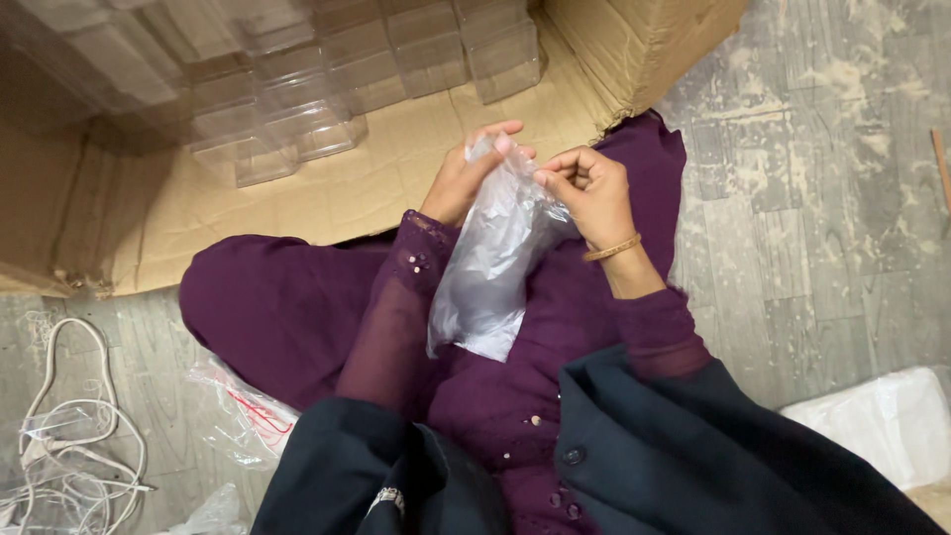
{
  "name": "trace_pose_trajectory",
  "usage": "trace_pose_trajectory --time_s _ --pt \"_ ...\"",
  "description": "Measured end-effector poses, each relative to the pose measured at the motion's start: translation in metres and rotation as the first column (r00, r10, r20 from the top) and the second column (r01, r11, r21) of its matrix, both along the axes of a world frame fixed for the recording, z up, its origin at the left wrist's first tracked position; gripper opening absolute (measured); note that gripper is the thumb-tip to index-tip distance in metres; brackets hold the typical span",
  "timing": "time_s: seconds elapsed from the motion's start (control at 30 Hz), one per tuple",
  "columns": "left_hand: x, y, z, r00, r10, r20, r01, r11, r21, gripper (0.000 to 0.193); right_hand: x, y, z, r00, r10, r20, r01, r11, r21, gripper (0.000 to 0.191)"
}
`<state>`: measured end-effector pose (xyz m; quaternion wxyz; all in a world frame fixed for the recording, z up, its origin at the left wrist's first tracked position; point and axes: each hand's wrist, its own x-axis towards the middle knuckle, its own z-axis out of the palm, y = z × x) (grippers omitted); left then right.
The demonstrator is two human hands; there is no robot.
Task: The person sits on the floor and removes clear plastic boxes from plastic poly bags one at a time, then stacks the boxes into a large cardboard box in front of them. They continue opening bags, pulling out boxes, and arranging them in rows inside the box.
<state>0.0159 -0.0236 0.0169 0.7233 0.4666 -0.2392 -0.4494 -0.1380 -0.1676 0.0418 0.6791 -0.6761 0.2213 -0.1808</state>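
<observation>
A clear plastic bag (487,266) hangs down over my lap in purple cloth. My left hand (468,170) pinches one side of the bag's top edge, fingers closed on the film. My right hand (589,193), with a gold bangle at the wrist, pinches the other side of the top. Both hands are held together just above my knees. What is inside the bag cannot be made out.
Flattened brown cardboard (396,183) lies ahead with several stacked clear plastic boxes (307,89) on it. White cables (69,436) and a small clear zip bag (248,416) lie on the grey floor at left. A white bag (887,421) sits at right.
</observation>
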Motion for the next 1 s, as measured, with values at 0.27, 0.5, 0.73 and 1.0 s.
trace_pose_trajectory --time_s 0.27,0.5,0.73,1.0 --pt "-0.003 -0.006 -0.028 0.984 0.138 0.114 -0.136 0.99 -0.02 0.017 0.004 -0.008 -0.003 0.999 -0.016 -0.041 0.001 0.947 -0.321 0.015" --pt "0.019 0.001 -0.056 0.974 0.073 -0.214 -0.071 0.997 0.015 0.019 0.011 -0.03 -0.028 0.988 0.123 0.091 -0.153 0.798 0.583 0.025" --pt "0.081 -0.03 -0.089 0.97 0.143 0.195 -0.176 0.971 0.162 0.027 0.065 -0.085 -0.027 0.908 -0.031 0.418 -0.222 0.81 0.542 0.008" --pt "0.102 -0.082 -0.082 0.524 0.167 0.835 -0.713 0.622 0.324 0.04 0.163 -0.123 -0.046 0.998 -0.047 -0.031 0.007 0.656 -0.755 0.046"
